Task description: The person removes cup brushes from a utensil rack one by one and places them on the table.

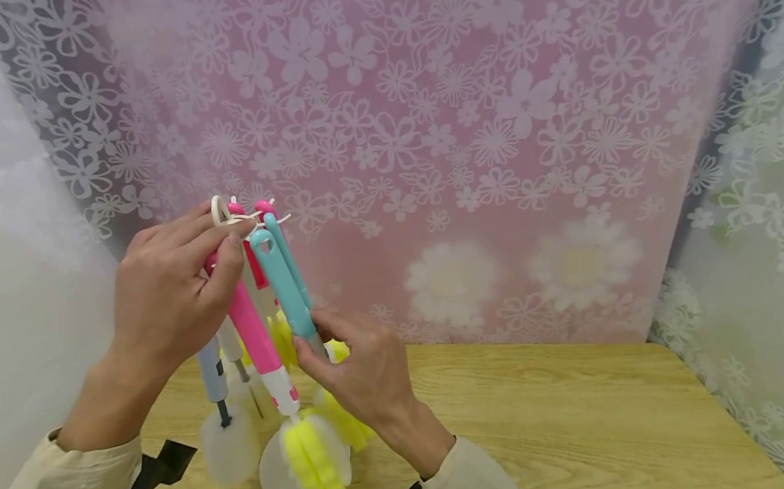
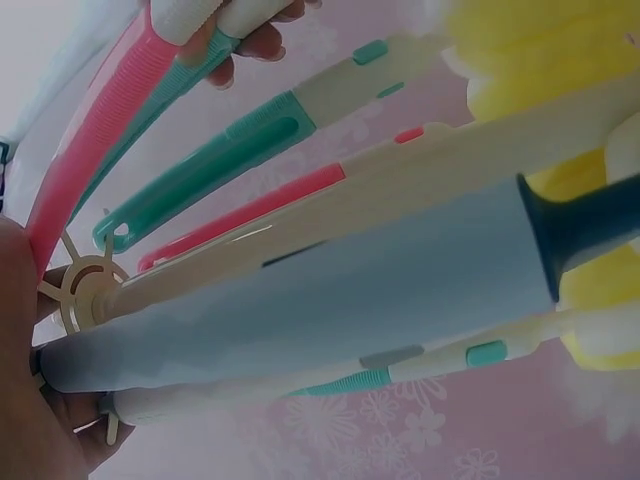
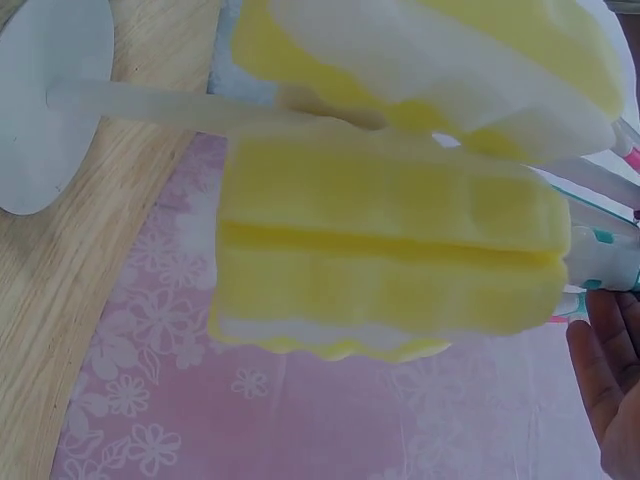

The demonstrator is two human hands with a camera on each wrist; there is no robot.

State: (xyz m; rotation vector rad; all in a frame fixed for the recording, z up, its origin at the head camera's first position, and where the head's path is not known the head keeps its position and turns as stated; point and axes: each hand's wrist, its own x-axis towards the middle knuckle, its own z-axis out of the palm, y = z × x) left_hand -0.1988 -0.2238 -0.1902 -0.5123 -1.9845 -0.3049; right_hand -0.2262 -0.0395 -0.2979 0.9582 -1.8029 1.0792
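Observation:
Sponge bottle brushes hang by their handles from a white rack (image 1: 220,210) with hooks at its top. At that top my left hand (image 1: 169,285) grips the rack, the thumb beside a pink-handled brush (image 1: 255,328). My right hand (image 1: 367,361) pinches a teal-handled brush (image 1: 281,284) at the lower end of its handle, while the handle's top stays by the hooks. In the left wrist view, a blue-grey-handled brush (image 2: 300,315) crosses in front of the others. Yellow and white sponge heads (image 3: 390,240) fill the right wrist view, hiding part of the rack's pole (image 3: 150,105).
The rack's round white base (image 3: 50,100) stands on a wood-grain table (image 1: 551,416). Behind it hangs a pink floral curtain (image 1: 427,157). Pale sheeting (image 1: 19,251) closes the left side, and a flowered sheet (image 1: 775,283) the right.

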